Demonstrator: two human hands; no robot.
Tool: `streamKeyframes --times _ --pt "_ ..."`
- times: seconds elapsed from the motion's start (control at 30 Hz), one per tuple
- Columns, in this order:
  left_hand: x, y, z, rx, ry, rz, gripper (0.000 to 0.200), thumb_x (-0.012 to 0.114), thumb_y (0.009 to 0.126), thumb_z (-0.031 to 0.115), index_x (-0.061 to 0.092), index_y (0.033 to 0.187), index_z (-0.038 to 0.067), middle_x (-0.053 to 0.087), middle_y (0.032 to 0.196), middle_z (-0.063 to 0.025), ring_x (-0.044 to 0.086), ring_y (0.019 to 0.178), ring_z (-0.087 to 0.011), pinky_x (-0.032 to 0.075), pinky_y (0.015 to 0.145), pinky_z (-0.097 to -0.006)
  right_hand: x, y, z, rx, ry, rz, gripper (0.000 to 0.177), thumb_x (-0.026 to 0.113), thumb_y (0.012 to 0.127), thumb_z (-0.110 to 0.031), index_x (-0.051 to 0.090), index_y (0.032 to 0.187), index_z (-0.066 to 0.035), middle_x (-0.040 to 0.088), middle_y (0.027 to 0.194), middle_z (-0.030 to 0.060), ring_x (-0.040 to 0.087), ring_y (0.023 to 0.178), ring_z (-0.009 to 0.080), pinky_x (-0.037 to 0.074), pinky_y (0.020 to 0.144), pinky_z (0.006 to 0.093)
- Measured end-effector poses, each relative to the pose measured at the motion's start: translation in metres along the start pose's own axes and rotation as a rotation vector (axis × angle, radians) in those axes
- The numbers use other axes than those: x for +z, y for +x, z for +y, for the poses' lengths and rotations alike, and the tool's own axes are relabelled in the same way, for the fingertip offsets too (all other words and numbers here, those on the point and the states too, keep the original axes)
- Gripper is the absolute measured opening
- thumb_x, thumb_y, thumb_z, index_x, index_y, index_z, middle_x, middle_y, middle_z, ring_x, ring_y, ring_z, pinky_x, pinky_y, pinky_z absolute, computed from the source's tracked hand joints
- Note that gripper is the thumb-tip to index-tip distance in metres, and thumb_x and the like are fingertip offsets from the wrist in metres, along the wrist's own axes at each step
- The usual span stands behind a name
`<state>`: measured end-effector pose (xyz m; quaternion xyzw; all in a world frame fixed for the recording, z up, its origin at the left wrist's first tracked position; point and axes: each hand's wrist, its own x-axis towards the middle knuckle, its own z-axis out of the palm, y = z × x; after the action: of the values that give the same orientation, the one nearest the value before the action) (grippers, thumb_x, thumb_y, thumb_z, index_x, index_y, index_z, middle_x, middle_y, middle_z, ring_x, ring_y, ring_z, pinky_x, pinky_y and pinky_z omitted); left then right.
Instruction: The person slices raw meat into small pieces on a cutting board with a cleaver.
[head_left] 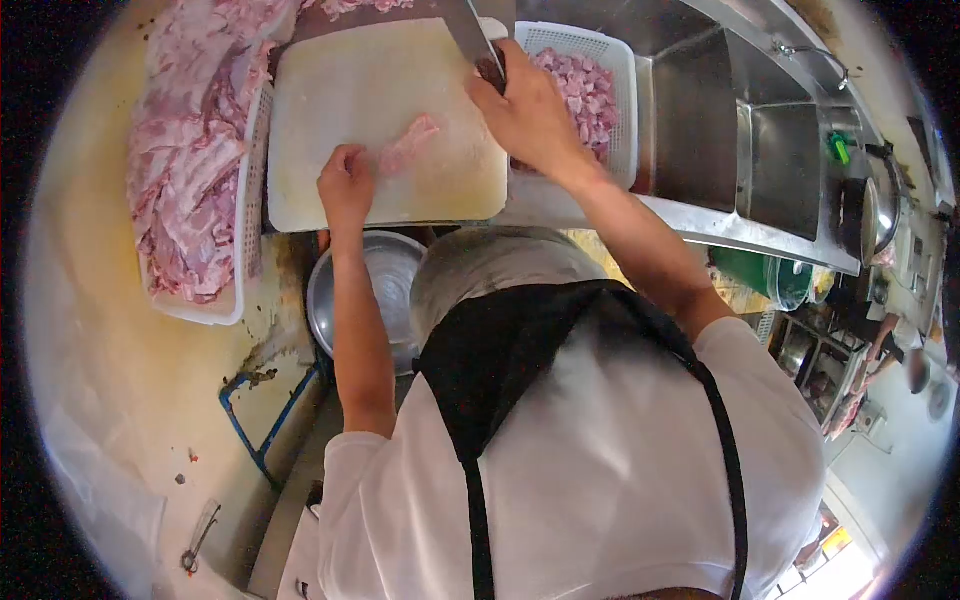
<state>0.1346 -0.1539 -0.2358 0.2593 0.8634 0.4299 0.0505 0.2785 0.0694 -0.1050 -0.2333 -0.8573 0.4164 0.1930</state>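
My right hand [530,110] grips a knife [472,35] by its dark handle, the broad blade raised over the far right part of the cutting board [320,90]. A small strip of pale pink raw meat [408,145] lies on the board. Just left of that strip, my left hand [347,185] is closed with its fingers curled in. Whether anything is inside those fingers is hidden. Under my right wrist, partly covered by it, stands a white basket [627,110] of diced meat [585,95].
Large raw meat pieces [190,190] heap over a white basket [240,270] left of the board. More meat [360,5] lies beyond the board. A metal bowl [390,280] sits below the board's near edge. Steel sinks [780,150] are at the right.
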Motion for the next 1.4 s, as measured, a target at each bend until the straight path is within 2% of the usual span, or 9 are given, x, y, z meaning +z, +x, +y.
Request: streamKeyframes --times 0.3,0.6,0.77,1.07,1.1,1.2,1.27,1.33,1.4 --pt "0.020 -0.002 0.020 0.161 0.241 -0.033 0.012 0.065 0.078 0.013 0.066 0.090 0.010 0.067 0.086 -0.0126 0.064 0.075 -0.0338 0.050 0.065 -0.0418 0.095 -0.050 0.061 0.129 -0.036 -0.410 0.039 0.058 0.087 -0.019 0.045 0.116 0.004 0.062 0.083 0.0321 0.063 0.081 0.0486 0.047 0.071 0.0573" --pt "-0.001 -0.012 0.027 0.013 0.039 0.006 0.010 0.062 0.080 0.008 0.064 0.090 0.006 0.066 0.080 -0.0139 0.065 0.074 -0.0353 0.050 0.067 -0.0422 0.050 -0.033 0.003 -0.034 0.066 -0.066 0.037 0.062 0.090 -0.028 0.048 0.104 0.003 0.061 0.075 0.0271 0.062 0.075 0.0477 0.046 0.065 0.0524" --pt "0.007 -0.007 0.019 0.011 0.099 0.005 0.012 0.063 0.077 0.006 0.063 0.089 0.004 0.065 0.080 -0.0147 0.064 0.076 -0.0367 0.050 0.069 -0.0428 0.113 -0.073 0.038 0.090 0.050 -0.420 0.034 0.057 0.087 -0.020 0.047 0.105 0.006 0.062 0.081 0.0315 0.062 0.079 0.0499 0.048 0.070 0.0546" --pt "0.015 -0.004 0.038 0.284 0.311 -0.149 0.018 0.065 0.073 0.006 0.062 0.091 0.008 0.064 0.087 -0.0138 0.063 0.083 -0.0377 0.049 0.073 -0.0472 0.114 -0.025 0.030 0.171 0.069 -0.475 0.036 0.058 0.084 -0.018 0.048 0.108 0.007 0.065 0.091 0.0305 0.064 0.089 0.0479 0.050 0.081 0.0535" --pt "0.016 -0.004 0.039 0.114 0.335 -0.190 0.014 0.065 0.075 0.007 0.062 0.089 0.008 0.064 0.085 -0.0126 0.064 0.083 -0.0359 0.050 0.072 -0.0457 0.106 -0.024 0.031 0.179 0.072 -0.456 0.036 0.058 0.084 -0.018 0.048 0.108 0.007 0.065 0.091 0.0305 0.064 0.089 0.0479 0.050 0.081 0.0535" --pt "0.016 -0.003 0.046 0.091 0.324 -0.212 0.009 0.063 0.077 0.008 0.060 0.086 0.008 0.064 0.083 -0.0120 0.064 0.081 -0.0343 0.049 0.072 -0.0447 0.079 -0.025 0.054 0.349 0.086 -0.494 0.036 0.058 0.085 -0.020 0.049 0.108 0.006 0.067 0.085 0.0265 0.067 0.077 0.0417 0.053 0.073 0.0497" --pt "0.017 0.000 0.039 0.110 0.351 -0.239 0.008 0.063 0.078 0.008 0.060 0.086 0.007 0.063 0.082 -0.0121 0.063 0.080 -0.0336 0.049 0.071 -0.0444 0.066 -0.026 0.094 0.170 0.002 -0.172 0.041 0.061 0.086 -0.025 0.049 0.109 0.006 0.066 0.075 0.0218 0.065 0.058 0.0344 0.053 0.055 0.0437" --pt "0.020 -0.004 0.033 0.125 0.381 -0.257 0.008 0.062 0.078 0.009 0.060 0.085 0.007 0.062 0.081 -0.0123 0.062 0.079 -0.0330 0.049 0.071 -0.0441 0.006 -0.025 0.084 0.653 0.215 -0.344 0.042 0.059 0.088 -0.031 0.056 0.110 0.005 0.067 0.097 0.0284 0.068 0.091 0.0396 0.053 0.079 0.0499" --pt "0.024 -0.015 0.035 0.313 0.382 -0.079 0.009 0.062 0.076 0.008 0.059 0.084 0.007 0.059 0.079 -0.0127 0.059 0.078 -0.0334 0.048 0.069 -0.0451 -0.009 -0.033 0.112 0.612 0.085 -0.192 0.048 0.059 0.088 -0.033 0.055 0.117 0.005 0.067 0.100 0.0289 0.067 0.093 0.0423 0.053 0.079 0.0499"
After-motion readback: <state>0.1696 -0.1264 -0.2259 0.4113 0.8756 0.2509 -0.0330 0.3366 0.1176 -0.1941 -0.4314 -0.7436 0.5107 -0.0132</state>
